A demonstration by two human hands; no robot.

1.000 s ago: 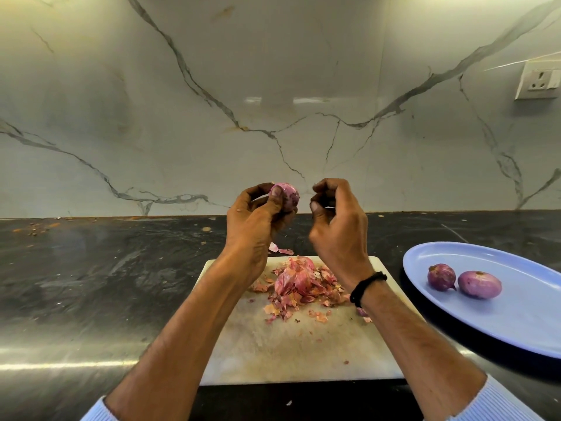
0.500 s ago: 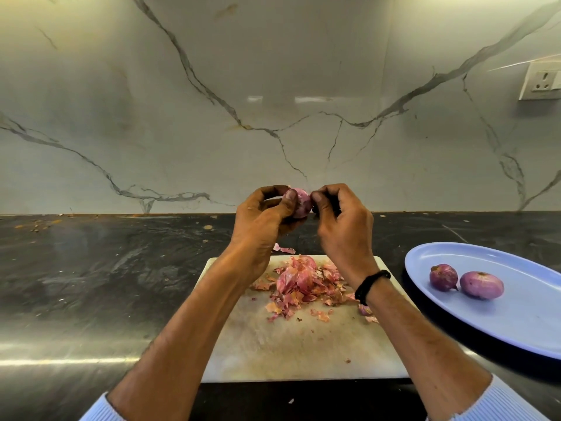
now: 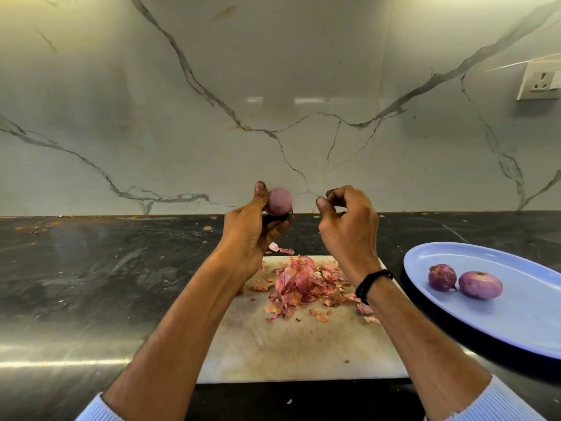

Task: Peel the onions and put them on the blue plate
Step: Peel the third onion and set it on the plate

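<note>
Left hand (image 3: 252, 227) grasps one onion (image 3: 278, 201), raised above the far edge of the board (image 3: 273, 354). Right hand (image 3: 349, 229) is just beside it, apart, fingers clenched, nothing visible in them. Peel pile (image 3: 300, 284) lies on the board. Two onions (image 3: 442, 277) (image 3: 480, 284) rest on the plate (image 3: 516, 329) at right on the surface (image 3: 91, 284).

A kitchen: a dark polished stone counter (image 3: 91, 284) runs under a white, grey-veined marble backsplash (image 3: 273, 71) with a wall socket (image 3: 540, 82), and a stained cutting board (image 3: 288, 354) bears a heap of onion skins (image 3: 300, 284) just beside a blue plate (image 3: 516, 323)
</note>
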